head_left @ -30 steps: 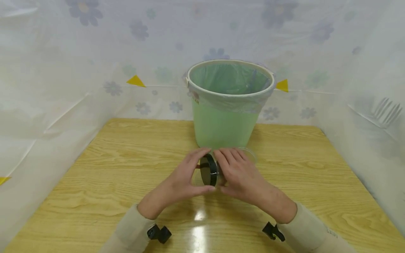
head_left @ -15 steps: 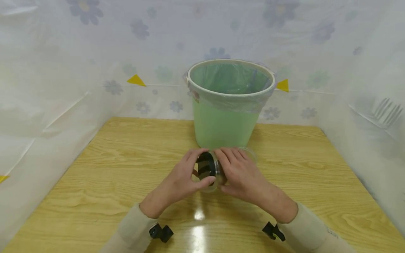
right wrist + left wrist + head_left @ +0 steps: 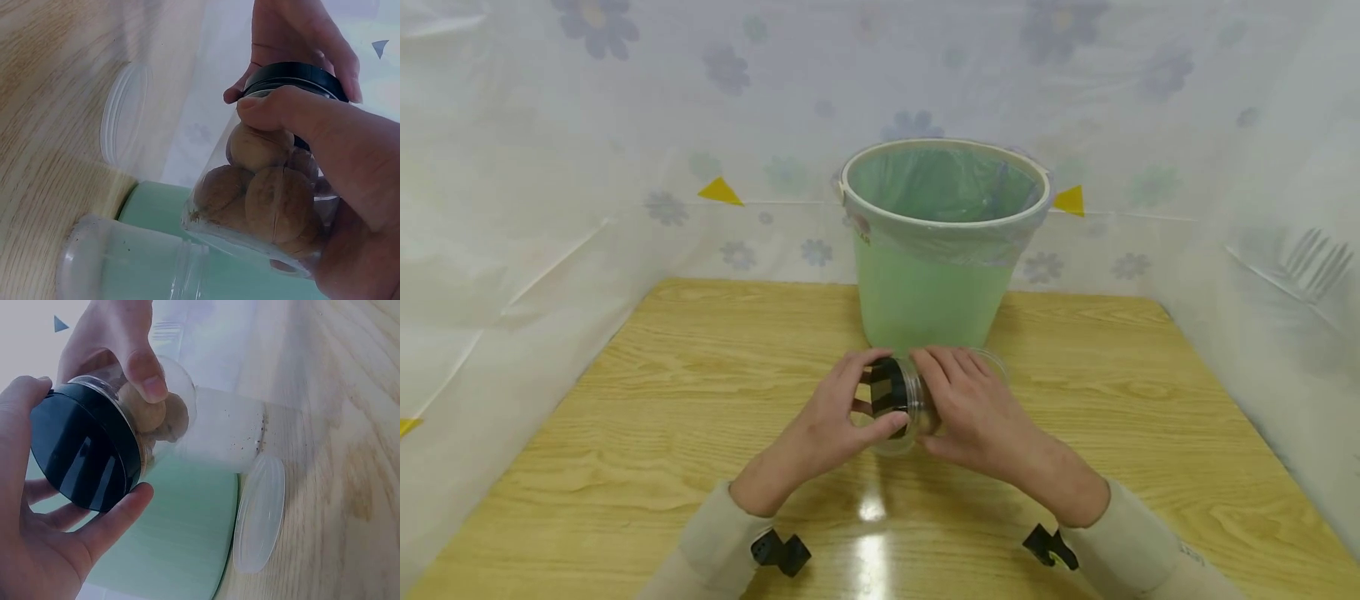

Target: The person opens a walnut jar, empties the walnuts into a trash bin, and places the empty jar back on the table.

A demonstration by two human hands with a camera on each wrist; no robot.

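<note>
Above the bench (image 3: 625,467), before the green bin (image 3: 936,292): left hand (image 3: 831,429) grips black lid (image 3: 81,456), right hand (image 3: 977,412) holds jar (image 3: 262,206) tilted (walnuts inside). Lid freeing suddenly risks spill.

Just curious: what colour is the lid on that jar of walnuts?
Black, glossy. The lid shows best in the left wrist view.

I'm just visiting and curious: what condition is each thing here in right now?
jar: clear, lying sideways, walnuts inside, gripped by right hand.
black lid: on the jar's mouth, gripped by left hand.
clear lid: loose, flat on the table.
empty clear jar: open, no lid.
green bin: upright, open, lined with a bag.
</note>
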